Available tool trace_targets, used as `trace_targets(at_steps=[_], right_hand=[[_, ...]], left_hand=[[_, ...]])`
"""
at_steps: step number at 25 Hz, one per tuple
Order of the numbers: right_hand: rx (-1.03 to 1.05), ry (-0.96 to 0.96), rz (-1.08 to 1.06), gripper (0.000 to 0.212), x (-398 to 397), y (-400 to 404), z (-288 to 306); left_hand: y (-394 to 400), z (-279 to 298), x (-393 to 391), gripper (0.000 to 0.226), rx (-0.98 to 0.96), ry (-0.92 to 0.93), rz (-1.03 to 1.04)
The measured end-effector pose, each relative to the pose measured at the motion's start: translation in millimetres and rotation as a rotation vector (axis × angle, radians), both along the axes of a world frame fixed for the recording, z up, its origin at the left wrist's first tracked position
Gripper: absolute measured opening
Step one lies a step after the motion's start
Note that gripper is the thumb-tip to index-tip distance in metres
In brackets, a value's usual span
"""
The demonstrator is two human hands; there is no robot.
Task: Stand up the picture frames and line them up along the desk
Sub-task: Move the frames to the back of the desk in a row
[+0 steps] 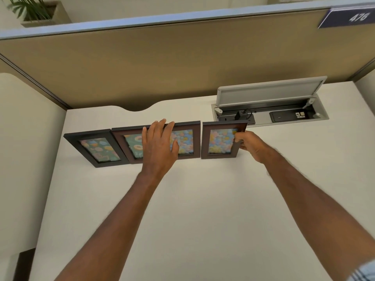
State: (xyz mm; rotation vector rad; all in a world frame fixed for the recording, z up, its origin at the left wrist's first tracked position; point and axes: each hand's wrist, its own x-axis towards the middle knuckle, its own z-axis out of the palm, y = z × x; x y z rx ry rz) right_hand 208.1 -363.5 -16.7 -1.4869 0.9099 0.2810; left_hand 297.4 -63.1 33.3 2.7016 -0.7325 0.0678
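Observation:
Several dark picture frames stand in a row on the white desk (182, 199). A black frame (97, 149) is at the left end. Beside it stands a brown frame (129, 145), then another brown frame (185, 141), both partly hidden by my left hand (158, 147). That hand lies over their fronts with the fingers curled over the top edges. The right-most brown frame (221, 141) stands a little apart, and my right hand (249, 145) pinches its right edge.
An open cable box (269, 110) with a raised grey lid and plugs inside sits in the desk just behind the right frame. A tan partition wall (162, 63) runs along the back. A side desk (24, 159) lies at the left.

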Motion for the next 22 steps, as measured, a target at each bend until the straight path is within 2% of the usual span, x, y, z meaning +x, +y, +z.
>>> trace_targets(at_steps=[15, 22], right_hand=[[-0.014, 0.005, 0.042, 0.036, 11.0, -0.1, -1.1], [0.015, 0.031, 0.025, 0.048, 8.5, 2.4, -0.2]], left_hand=[[4.1, -1.7, 2.9, 0.064, 0.029, 0.014, -0.023], [3.6, -2.6, 2.0, 0.065, 0.015, 0.026, -0.024]])
